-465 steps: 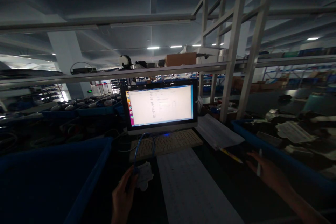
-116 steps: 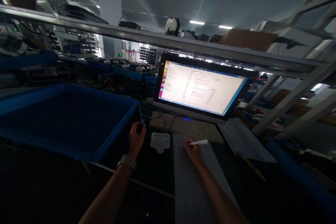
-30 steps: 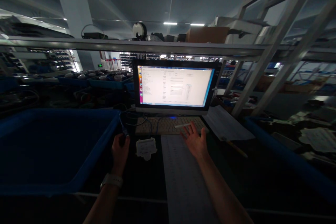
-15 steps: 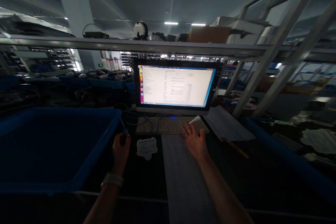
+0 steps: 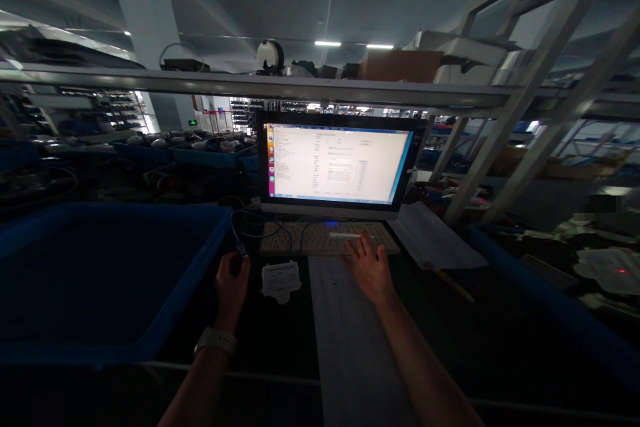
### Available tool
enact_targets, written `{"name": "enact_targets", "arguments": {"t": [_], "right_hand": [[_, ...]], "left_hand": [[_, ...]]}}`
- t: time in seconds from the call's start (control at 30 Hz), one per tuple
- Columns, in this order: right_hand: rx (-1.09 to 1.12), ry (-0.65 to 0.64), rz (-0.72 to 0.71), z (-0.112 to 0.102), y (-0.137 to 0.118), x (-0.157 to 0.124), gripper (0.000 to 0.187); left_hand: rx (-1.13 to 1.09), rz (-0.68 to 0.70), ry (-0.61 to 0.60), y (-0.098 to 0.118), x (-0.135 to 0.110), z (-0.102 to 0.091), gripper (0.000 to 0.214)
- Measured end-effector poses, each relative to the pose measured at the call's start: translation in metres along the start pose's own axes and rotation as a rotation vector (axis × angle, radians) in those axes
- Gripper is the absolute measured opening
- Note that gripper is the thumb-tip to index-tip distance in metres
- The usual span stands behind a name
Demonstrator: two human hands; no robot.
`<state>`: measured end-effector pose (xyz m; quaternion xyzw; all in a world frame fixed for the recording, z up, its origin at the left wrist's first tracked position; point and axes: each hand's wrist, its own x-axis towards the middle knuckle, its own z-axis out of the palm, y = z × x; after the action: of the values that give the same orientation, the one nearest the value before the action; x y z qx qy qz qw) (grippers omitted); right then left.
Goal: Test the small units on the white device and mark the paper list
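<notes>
My left hand (image 5: 233,283), a watch on its wrist, is closed in a pinch on the end of a blue cable (image 5: 239,240) beside the blue bin. My right hand (image 5: 371,270) is palm up over the keyboard's front edge, fingers spread. A slim white pen-like stick (image 5: 345,235) lies across its fingertips, seemingly held between them. Between my hands, a white plastic case (image 5: 281,280) with a printed label lies flat on the dark table. The keyboard (image 5: 320,240) stands below a lit monitor (image 5: 340,163) showing a program window.
A large blue bin (image 5: 200,273) stands at left. Another blue bin (image 5: 530,293) at right holds white parts. Long paper sheets (image 5: 345,333) lie in front of me, with more paper (image 5: 435,237) and a yellow pen (image 5: 455,285) at right. A metal shelf (image 5: 310,88) runs above the monitor.
The white stick has swung from a slant up to the right to nearly level, pointing left of my right fingertips. My left hand stays at the cable.
</notes>
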<state>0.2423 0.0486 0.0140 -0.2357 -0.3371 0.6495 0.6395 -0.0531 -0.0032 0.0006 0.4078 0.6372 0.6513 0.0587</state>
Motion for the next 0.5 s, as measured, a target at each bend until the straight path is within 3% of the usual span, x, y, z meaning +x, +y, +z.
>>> {"name": "enact_targets", "arguments": {"t": [0.2, 0.5], "right_hand": [[-0.018, -0.08, -0.008, -0.001, 0.0037, -0.0015, 0.049], [-0.052, -0.011, -0.018, -0.0024, 0.0074, 0.0009, 0.053]], "left_hand": [[-0.011, -0.007, -0.007, 0.0015, -0.0006, 0.0005, 0.034], [-0.008, 0.001, -0.009, 0.0013, -0.001, -0.0002, 0.032]]}}
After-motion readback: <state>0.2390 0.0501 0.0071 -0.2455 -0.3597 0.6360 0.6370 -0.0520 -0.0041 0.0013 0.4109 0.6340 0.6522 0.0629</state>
